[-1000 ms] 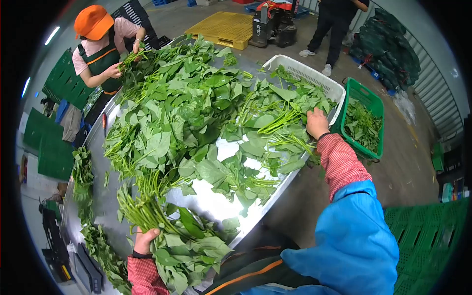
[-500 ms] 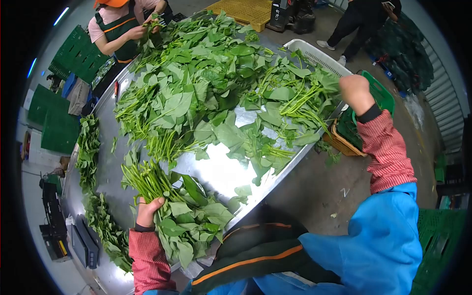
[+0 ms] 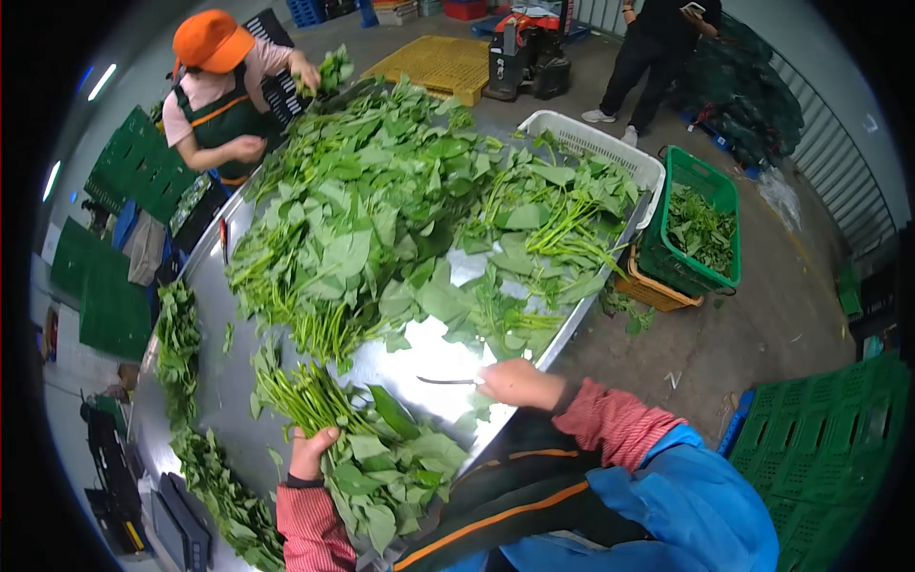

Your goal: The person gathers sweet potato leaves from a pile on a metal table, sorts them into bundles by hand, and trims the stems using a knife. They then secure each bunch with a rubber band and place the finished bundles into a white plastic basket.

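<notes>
- The left hand [image 3: 310, 454] is clamped, thumb over the stems, on a leafy green bunch [image 3: 383, 459] at the table's near edge.
- The right hand [image 3: 520, 384] is closed around a thin, dark, curved blade [image 3: 444, 381], pointing toward the bunch.
- Beyond, a broad leafy green heap [image 3: 353, 205] covers the shiny metal table [image 3: 405, 367].

Head camera: on the person's brow, facing forward and steeply down over the bench [image 3: 217, 381].
Nearest: apron [image 3: 519, 477] at the bottom, close under the lens.
Mid-range: left hand [image 3: 310, 453], right hand [image 3: 519, 383] and leaf pile [image 3: 353, 200], seen from above.
Farthest: co-worker [image 3: 224, 110] and yellow pallet [image 3: 434, 65], along the top.
Bench edge: slants up rightward.
Frame: wide, round, dark-cornered, bowing straight lines.
</notes>
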Demonstrator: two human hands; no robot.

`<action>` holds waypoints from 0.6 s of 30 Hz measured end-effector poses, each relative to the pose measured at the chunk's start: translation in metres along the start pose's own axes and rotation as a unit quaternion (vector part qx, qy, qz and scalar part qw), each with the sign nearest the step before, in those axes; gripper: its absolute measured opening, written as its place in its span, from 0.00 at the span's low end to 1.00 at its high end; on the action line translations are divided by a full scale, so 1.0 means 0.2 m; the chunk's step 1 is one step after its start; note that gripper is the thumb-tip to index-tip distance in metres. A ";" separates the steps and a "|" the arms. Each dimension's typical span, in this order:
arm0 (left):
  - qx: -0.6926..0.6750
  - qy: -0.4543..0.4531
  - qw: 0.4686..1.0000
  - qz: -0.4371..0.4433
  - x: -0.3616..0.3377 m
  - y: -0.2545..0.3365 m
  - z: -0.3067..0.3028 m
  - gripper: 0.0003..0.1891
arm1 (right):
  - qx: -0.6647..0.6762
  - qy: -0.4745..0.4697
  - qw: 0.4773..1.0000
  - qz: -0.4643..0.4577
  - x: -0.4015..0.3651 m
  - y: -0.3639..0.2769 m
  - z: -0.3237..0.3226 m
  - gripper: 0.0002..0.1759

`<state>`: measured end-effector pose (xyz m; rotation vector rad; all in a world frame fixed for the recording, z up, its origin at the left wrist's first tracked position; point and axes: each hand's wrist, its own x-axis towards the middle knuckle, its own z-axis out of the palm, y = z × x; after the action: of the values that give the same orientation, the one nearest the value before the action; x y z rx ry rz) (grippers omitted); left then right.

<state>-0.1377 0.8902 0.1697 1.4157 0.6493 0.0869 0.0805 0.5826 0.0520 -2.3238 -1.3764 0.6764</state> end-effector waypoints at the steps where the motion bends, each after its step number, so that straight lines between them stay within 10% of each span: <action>1: 0.019 -0.009 1.000 -0.001 0.02 0.01 0.02 0.26 | -0.008 0.009 1.000 0.024 0.03 0.05 -0.02 0.16; 14: 0.074 -0.020 0.991 -0.114 0.56 0.27 0.85 0.31 | -0.047 0.215 0.958 0.185 0.30 1.61 -1.08 0.17; 18: 0.118 -0.132 0.979 -0.106 0.84 0.32 1.11 0.24 | 0.306 0.346 0.856 0.233 0.52 2.06 -1.32 0.15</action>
<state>0.1250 0.7771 0.1702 1.5429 0.5991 -0.3512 0.5671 0.4683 0.0298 -2.0281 -0.2181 0.2666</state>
